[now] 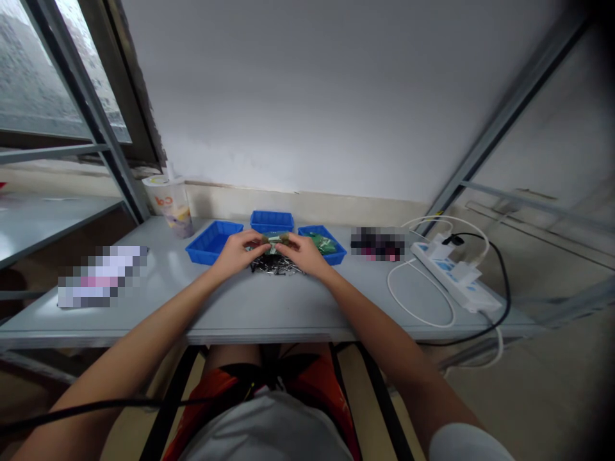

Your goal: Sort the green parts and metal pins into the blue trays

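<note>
My left hand (239, 251) and my right hand (304, 252) meet at the middle of the grey table (250, 307). Together they pinch a small green circuit board (275, 243) between their fingertips. Both hands have fingers curled on its ends. Just below the board lies a pile of small dark metal parts (276, 266) on the table. Behind the hands stand three blue trays: a left one (211, 242), a middle one (271, 221), and a right one (327, 243) holding green boards.
A drink cup (170, 203) stands at the back left by the window frame. A white power strip (454, 275) with white and black cables lies on the right. Blurred items lie at the left (100, 275) and right of the trays (377, 243).
</note>
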Action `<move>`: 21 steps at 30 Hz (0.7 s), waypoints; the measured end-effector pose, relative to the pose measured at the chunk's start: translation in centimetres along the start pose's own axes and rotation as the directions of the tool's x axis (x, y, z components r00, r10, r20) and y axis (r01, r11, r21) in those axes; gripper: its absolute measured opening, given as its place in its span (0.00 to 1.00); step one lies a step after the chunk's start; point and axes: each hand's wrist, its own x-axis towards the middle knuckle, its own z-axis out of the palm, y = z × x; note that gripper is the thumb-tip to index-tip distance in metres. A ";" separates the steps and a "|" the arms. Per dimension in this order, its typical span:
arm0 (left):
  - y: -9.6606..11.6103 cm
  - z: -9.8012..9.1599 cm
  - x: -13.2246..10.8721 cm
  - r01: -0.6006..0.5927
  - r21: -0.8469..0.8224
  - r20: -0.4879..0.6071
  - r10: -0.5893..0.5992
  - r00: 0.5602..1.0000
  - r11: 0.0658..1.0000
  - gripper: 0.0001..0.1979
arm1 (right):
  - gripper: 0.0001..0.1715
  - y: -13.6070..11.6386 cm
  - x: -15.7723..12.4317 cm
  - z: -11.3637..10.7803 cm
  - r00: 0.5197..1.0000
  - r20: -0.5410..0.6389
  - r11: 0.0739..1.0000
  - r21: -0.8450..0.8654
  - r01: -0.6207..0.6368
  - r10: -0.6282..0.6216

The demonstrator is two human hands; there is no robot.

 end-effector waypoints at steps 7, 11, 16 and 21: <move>-0.5 0.3 -0.1 0.027 -0.050 -0.021 -0.028 0.999 0.998 0.09 | 0.13 -0.4 -0.1 -0.2 1.000 0.013 0.999 -0.041 0.007 -0.007; -0.7 0.4 -0.1 0.038 -0.114 -0.036 -0.043 0.998 0.993 0.10 | 0.13 -0.6 -0.2 -0.3 1.000 0.016 0.999 -0.032 0.004 -0.004; 0.0 0.3 -0.1 0.045 -0.136 -0.052 -0.053 0.997 0.990 0.11 | 0.14 -0.8 -0.2 -0.3 1.000 0.028 0.999 -0.039 0.003 -0.002; 0.7 0.0 -0.1 0.039 -0.111 -0.089 -0.049 0.995 0.993 0.10 | 0.14 -1.0 -0.3 -0.4 0.999 0.047 0.997 -0.074 0.000 0.003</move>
